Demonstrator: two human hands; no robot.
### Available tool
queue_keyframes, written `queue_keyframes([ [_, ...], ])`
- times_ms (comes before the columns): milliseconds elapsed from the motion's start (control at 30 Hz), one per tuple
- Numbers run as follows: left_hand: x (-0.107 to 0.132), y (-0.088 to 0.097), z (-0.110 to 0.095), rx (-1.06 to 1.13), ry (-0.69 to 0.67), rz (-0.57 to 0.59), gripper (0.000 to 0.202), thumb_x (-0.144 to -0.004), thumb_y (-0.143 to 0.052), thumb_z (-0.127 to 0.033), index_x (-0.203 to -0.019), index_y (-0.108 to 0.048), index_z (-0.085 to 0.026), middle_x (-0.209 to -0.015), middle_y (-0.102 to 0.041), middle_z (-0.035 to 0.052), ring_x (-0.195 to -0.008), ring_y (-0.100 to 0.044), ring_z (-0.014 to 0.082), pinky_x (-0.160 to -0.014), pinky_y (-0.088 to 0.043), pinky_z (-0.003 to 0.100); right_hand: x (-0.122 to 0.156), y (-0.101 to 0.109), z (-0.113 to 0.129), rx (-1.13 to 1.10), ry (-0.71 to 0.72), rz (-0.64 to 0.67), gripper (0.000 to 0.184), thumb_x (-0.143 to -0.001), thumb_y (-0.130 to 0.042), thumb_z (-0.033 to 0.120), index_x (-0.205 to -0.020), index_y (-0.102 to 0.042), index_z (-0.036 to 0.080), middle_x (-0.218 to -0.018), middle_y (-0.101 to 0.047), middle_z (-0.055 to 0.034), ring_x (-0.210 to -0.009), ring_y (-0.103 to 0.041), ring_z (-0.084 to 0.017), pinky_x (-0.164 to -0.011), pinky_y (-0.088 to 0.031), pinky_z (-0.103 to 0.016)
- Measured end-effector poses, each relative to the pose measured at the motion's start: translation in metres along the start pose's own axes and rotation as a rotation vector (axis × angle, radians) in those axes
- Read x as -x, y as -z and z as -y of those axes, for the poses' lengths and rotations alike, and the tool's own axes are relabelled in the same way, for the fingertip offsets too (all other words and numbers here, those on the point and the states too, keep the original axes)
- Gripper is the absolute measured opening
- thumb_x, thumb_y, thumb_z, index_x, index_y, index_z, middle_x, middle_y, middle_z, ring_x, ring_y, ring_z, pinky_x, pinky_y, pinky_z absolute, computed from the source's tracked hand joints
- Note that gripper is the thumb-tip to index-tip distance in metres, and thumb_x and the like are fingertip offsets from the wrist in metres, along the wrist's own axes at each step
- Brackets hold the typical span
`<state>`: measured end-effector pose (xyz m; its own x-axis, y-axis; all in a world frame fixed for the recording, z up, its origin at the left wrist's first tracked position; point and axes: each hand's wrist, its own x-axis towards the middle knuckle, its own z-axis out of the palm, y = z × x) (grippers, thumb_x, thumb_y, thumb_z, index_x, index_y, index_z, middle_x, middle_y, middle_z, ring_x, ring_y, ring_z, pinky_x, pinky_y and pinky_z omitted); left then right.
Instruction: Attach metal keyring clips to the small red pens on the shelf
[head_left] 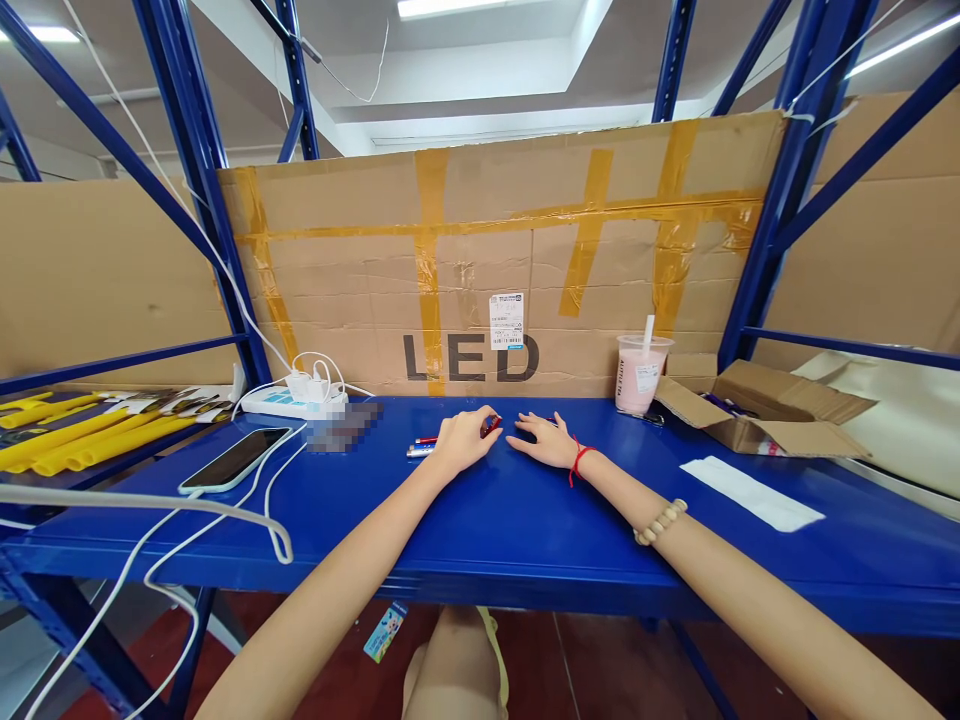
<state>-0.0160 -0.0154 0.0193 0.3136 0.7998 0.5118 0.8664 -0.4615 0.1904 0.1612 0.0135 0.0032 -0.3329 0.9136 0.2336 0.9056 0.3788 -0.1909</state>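
My left hand [466, 440] is closed just above the blue table, with its fingers around a small red pen [492, 427]. Only one end of that pen shows past the fingers. Beside the wrist, partly behind the hand, lie a red pen [426, 440] and a silver-and-blue pen [420, 452]. My right hand [546, 441] rests palm down a little to the right, fingers spread, holding nothing. It wears a red string at the wrist and a beaded bracelet further up.
On the left are a phone [236, 460], white cables, a power strip [292, 400] and yellow tubes [105, 440]. A drink cup [639, 378], an open carton [780, 400] and white paper [752, 493] lie right. A cardboard sheet [360, 290] stands behind.
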Motion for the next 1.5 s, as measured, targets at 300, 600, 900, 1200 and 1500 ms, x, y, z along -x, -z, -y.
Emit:
queue_keyframes([
  [300,0.000,0.000,0.000,-0.004,-0.001,0.011,0.025,-0.084,-0.044,-0.038,-0.103,-0.053,-0.026,-0.088,-0.066,-0.0016,-0.083,-0.061,0.0165,-0.064,-0.041,0.023,0.000,-0.002,0.000,-0.051,0.048,-0.065,0.048,-0.082,-0.046,0.047,-0.121,-0.053,0.019,-0.133,-0.042,-0.0101,-0.124,-0.037,-0.026,-0.104,-0.003,-0.057],
  [600,0.000,0.004,-0.003,0.010,0.012,0.040,0.024,-0.084,-0.045,-0.037,-0.103,-0.054,-0.025,-0.088,-0.065,-0.0010,-0.083,-0.061,0.0162,-0.066,-0.042,0.023,-0.001,-0.001,0.000,-0.089,0.078,-0.137,0.034,-0.081,-0.050,0.038,-0.110,-0.058,0.022,-0.113,-0.059,-0.0056,-0.107,-0.052,-0.021,-0.103,-0.015,-0.052],
  [900,0.001,0.004,-0.002,0.016,-0.010,0.014,0.022,-0.083,-0.045,-0.036,-0.100,-0.055,-0.026,-0.087,-0.066,-0.0025,-0.082,-0.061,0.0164,-0.063,-0.041,0.023,-0.003,0.000,-0.004,-0.090,0.185,-0.165,0.030,-0.079,-0.052,0.020,-0.107,-0.060,0.019,-0.108,-0.062,-0.0049,-0.101,-0.056,-0.020,-0.098,-0.032,-0.043],
  [1200,0.002,0.006,-0.002,0.005,-0.012,0.024,0.022,-0.084,-0.044,-0.036,-0.100,-0.054,-0.026,-0.088,-0.065,-0.0020,-0.082,-0.060,0.0170,-0.063,-0.041,0.023,-0.009,-0.006,-0.012,-0.319,0.282,-0.199,0.034,-0.068,-0.056,0.005,-0.100,-0.062,0.014,-0.096,-0.066,-0.0061,-0.086,-0.063,-0.016,-0.085,-0.048,-0.028],
  [1500,0.002,0.007,-0.003,-0.005,-0.017,0.030,0.023,-0.084,-0.045,-0.037,-0.101,-0.054,-0.025,-0.089,-0.065,-0.0019,-0.082,-0.060,0.0160,-0.061,-0.039,0.022,-0.012,-0.011,-0.017,-0.337,0.308,-0.226,0.029,-0.067,-0.059,0.010,-0.095,-0.064,0.016,-0.090,-0.066,-0.0040,-0.077,-0.063,-0.015,-0.076,-0.050,-0.028],
])
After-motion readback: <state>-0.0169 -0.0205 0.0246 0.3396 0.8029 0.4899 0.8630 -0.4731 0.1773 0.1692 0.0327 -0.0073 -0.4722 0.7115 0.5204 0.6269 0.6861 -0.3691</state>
